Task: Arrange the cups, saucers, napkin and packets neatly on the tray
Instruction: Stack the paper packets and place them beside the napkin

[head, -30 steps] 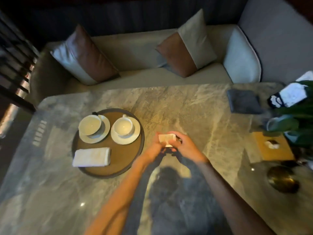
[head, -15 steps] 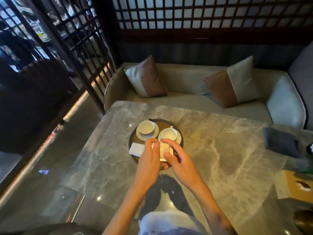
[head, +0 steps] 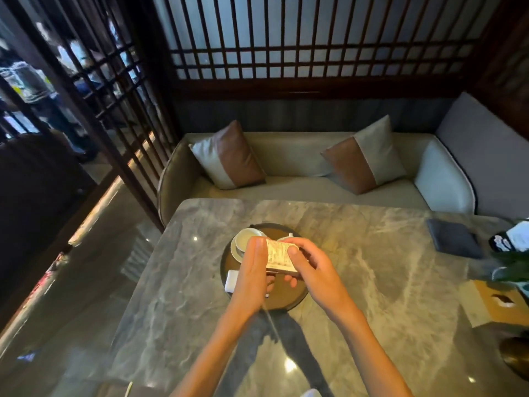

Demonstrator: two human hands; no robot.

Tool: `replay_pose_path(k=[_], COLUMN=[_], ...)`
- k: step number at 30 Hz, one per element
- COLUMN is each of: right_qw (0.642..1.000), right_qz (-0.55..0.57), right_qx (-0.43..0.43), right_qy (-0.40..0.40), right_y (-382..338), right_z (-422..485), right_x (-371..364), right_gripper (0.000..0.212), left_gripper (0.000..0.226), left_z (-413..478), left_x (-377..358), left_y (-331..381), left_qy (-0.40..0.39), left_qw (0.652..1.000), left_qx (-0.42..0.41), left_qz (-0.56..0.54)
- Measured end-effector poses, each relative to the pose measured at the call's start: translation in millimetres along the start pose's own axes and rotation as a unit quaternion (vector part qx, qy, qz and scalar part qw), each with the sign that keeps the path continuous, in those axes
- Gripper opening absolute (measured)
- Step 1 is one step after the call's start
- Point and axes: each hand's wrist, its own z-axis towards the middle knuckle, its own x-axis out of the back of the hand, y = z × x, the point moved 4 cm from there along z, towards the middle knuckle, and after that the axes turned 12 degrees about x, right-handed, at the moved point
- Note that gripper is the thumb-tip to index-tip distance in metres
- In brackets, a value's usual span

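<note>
A round brown tray (head: 289, 300) lies on the marble table (head: 372, 282). At its far left a white cup (head: 245, 238) stands on a saucer (head: 235, 253). Only the rim of a second cup (head: 286, 238) shows behind my hands. The folded white napkin (head: 231, 279) lies at the tray's left edge, half hidden by my left wrist. Both hands hover over the tray and hold a small stack of pale packets (head: 279, 257): my left hand (head: 253, 272) grips its left side, my right hand (head: 310, 270) pinches its right side.
A dark grey cloth (head: 452, 238) lies at the table's far right, with a plant (head: 515, 265) and a wooden tissue box (head: 498, 300) nearer. A brass bowl (head: 515, 359) sits at the right edge. A sofa with cushions (head: 232, 156) runs behind the table.
The camera has tilted up and back, so the table looks smaller. Both hands, holding the packets, have moved left from the bare table to above the tray.
</note>
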Motion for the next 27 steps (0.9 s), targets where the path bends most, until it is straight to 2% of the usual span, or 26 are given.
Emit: replay_pose_path(k=[3, 7, 9, 11, 16, 19, 22, 27], right_qw=[1.000, 0.999, 0.998, 0.997, 0.987, 0.973, 0.957, 0.937], right_qz=[-0.004, -0.047, -0.065, -0.058, -0.095, -0.049, -0.016, -0.078], right_qx=[-0.001, 0.013, -0.006, -0.034, -0.131, -0.225, -0.287, -0.341], right_qy=[0.015, 0.015, -0.011, -0.026, -0.015, -0.035, -0.043, -0.012], right_y=[6, 12, 19, 31, 80, 113, 144, 194], right_z=[3, 10, 13, 14, 6, 2, 1, 18], right_x=[-10, -10, -6, -1, 11, 17, 24, 35], right_gripper=[0.022, 0.019, 0.019, 0.019, 0.027, 0.032, 0.025, 0.020], left_gripper=[0.047, 0.028, 0.023, 0.029, 0.035, 0.034, 0.037, 0.022], left_z=[6, 19, 28, 38, 61, 76, 93, 128], left_x=[12, 27, 34, 37, 32, 28, 24, 10], left_y=[2, 7, 4, -8, -64, -99, -131, -164], left_qy=[-0.024, -0.126, -0.179, -0.206, -0.186, -0.174, -0.166, -0.136], left_qw=[0.999, 0.989, 0.980, 0.972, 0.962, 0.952, 0.942, 0.943], left_qx=[-0.006, -0.011, 0.027, 0.091, 0.189, 0.238, 0.278, 0.273], left_qz=[0.024, 0.072, 0.083, 0.065, 0.063, 0.081, 0.091, 0.132])
